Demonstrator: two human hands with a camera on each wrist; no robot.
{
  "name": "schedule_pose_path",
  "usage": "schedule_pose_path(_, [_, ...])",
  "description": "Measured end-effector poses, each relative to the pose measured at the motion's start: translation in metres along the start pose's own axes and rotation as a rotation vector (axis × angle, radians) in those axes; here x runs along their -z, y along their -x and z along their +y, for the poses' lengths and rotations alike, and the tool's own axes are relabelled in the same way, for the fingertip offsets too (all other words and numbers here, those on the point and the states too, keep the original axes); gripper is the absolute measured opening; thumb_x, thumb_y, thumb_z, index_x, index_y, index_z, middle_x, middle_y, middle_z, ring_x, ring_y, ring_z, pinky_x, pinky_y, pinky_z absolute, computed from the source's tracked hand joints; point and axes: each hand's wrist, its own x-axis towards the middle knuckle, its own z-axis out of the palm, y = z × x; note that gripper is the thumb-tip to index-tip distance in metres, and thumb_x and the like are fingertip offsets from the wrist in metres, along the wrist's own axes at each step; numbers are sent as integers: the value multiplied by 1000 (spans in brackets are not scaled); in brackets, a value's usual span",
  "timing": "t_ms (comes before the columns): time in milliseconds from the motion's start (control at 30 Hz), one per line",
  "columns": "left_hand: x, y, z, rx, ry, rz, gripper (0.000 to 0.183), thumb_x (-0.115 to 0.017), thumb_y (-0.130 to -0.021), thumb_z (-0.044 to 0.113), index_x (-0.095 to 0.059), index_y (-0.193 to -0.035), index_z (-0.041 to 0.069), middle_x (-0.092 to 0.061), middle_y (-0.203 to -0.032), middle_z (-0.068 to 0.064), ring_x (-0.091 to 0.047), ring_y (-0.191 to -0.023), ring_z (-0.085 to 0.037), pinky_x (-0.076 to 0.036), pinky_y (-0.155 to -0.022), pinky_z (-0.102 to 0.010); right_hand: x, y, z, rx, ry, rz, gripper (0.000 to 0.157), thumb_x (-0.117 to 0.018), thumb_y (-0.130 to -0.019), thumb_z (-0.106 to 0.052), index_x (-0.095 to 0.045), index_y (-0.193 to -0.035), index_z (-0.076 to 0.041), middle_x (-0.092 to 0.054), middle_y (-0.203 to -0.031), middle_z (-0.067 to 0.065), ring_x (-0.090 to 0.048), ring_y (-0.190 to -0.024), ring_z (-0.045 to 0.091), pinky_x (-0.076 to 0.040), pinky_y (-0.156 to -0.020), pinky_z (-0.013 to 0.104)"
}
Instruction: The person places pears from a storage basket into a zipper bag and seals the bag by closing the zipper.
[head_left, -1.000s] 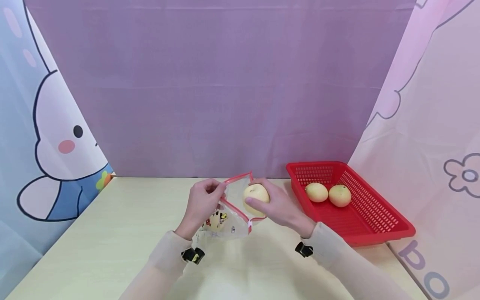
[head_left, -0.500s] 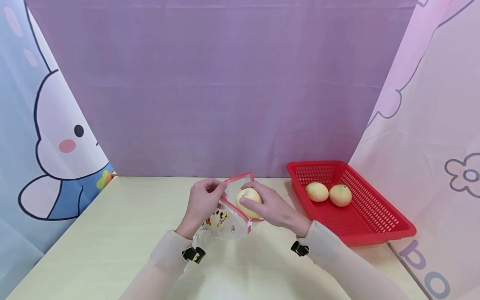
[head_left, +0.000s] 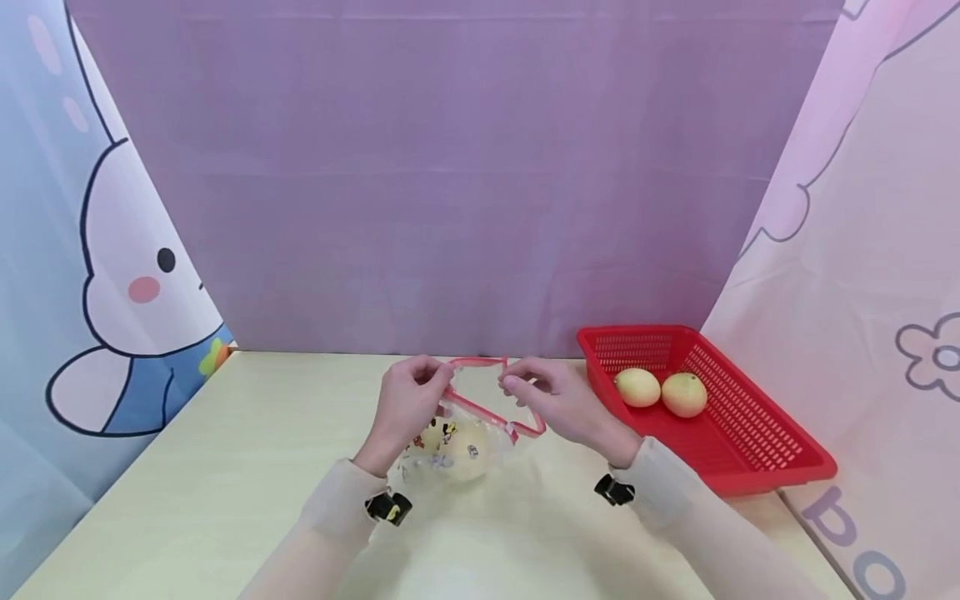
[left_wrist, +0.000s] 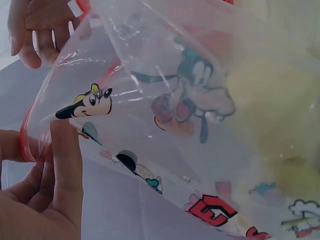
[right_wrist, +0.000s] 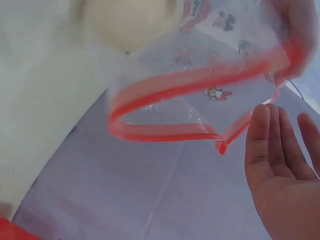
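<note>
A clear zip bag (head_left: 482, 408) with a red zip edge and cartoon prints hangs over the table at the centre. My left hand (head_left: 407, 404) pinches its rim on the left side. Inside the bag's bottom lies a round pale yellow fruit (head_left: 467, 457), pear-like, with another yellow one partly visible beside it; the left wrist view shows them blurred through the plastic (left_wrist: 165, 55). My right hand (head_left: 562, 402) is by the far right of the bag's mouth, holding no fruit. In the right wrist view its fingers (right_wrist: 258, 135) are nearly straight, close to the red zip edge (right_wrist: 170, 132).
A red plastic basket (head_left: 750, 467) stands on the right of the table (head_left: 225, 500), two pale yellow fruits (head_left: 637, 388) in its far part. A purple curtain (head_left: 450, 167) closes off the back, and printed cloths (head_left: 847, 275) hang at both sides.
The fruit in my right hand went into the bag and was let go; it now lies at the bottom. My right hand has drawn back to the rim, while the left keeps its pinch.
</note>
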Motion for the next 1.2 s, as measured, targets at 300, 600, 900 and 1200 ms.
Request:
schedule_pose_path(300, [1,-1,-2,-1,-2,-7,17,-64,-99,14,-73,-91,2,-66,-78,-11,-65,-55,-24,-61,-52,-34,15,-2,-6,-15,210,-50,27,-65,-100,-25,-72,-123,-12,-71,-116,-1,-65,-100,16,-58,-85,34])
schedule_pose_path(600, [0,0,-3,4,11,-11,17,-65,-99,14,-73,-90,2,-66,-77,-12,-65,-55,-24,-61,-52,-35,25,-4,-9,-1,395,-113,33,-66,-98,-28,-70,-126,-10,-69,-117,1,-63,-103,17,-59,-87,40])
schedule_pose_path(900, [0,0,-2,9,3,-18,16,-65,-99,14,-73,-90,3,-66,-78,-12,-65,-55,-24,-61,-52,-35,33,-1,-6,-71,659,-153,50,-69,-94,-40,-63,-138,-17,-62,-136,6,-57,-123,28,-53,-98,55])
schedule_pose_path(1200, [1,0,-2,13,-8,-17,16,-65,-99,14,-73,-92,2,-66,-79,-11,-65,-55,-24,-61,-52,-34,42,-2,10,-140,782,-182,71,-65,-93,-52,-48,-152,-17,-46,-154,14,-43,-140,38,-38,-111,65])
